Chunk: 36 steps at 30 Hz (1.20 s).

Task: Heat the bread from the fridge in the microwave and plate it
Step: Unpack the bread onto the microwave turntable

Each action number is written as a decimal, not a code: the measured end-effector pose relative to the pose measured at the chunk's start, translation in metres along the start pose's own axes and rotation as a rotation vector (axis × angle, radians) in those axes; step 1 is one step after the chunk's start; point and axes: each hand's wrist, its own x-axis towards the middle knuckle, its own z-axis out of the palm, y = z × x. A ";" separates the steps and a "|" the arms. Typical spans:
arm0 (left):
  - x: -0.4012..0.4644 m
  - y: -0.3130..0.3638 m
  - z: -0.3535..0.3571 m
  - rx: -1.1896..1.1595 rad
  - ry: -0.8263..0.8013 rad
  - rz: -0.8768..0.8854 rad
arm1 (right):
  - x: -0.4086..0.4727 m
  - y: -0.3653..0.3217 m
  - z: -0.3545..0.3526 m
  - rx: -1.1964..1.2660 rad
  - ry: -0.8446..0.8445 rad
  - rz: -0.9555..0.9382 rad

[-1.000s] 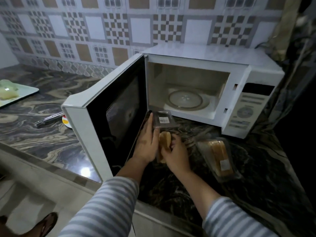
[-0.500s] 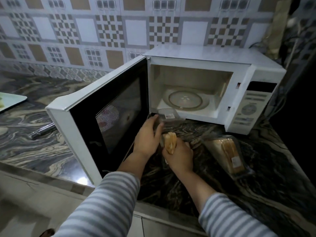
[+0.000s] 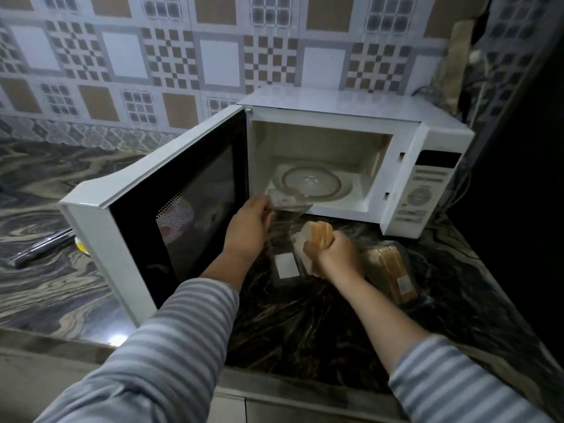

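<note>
Head view: our right hand [image 3: 334, 257] grips the bread slices [image 3: 319, 235] upright at frame centre, before the open microwave [image 3: 427, 166]; our left hand [image 3: 248, 230] pinches clear packaging [image 3: 288, 204].

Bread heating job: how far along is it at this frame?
Done: the microwave door stands open and its turntable is bare. In hand: the right hand grips the bread, while the left hand holds the clear wrapper. A second pack lies on the counter. Left: loading, heating, plating; no plate is in view.
</note>
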 end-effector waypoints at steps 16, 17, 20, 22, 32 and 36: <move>-0.034 -0.029 0.047 0.005 -0.178 -0.189 | 0.130 -0.029 -0.035 0.051 0.070 -0.080; -0.032 -0.030 0.050 -0.012 -0.200 -0.224 | 0.140 -0.034 -0.029 0.049 0.065 -0.091; -0.029 -0.033 0.058 0.061 -0.301 -0.281 | 0.172 -0.047 -0.010 0.022 0.030 -0.108; -0.028 -0.034 0.061 0.150 -0.356 -0.258 | 0.193 -0.055 0.003 -0.004 -0.008 -0.120; -0.023 -0.039 0.064 0.197 -0.396 -0.229 | 0.255 -0.069 0.051 0.045 -0.046 -0.193; -0.022 -0.040 0.064 0.208 -0.385 -0.219 | 0.260 -0.065 0.064 -0.001 -0.019 -0.199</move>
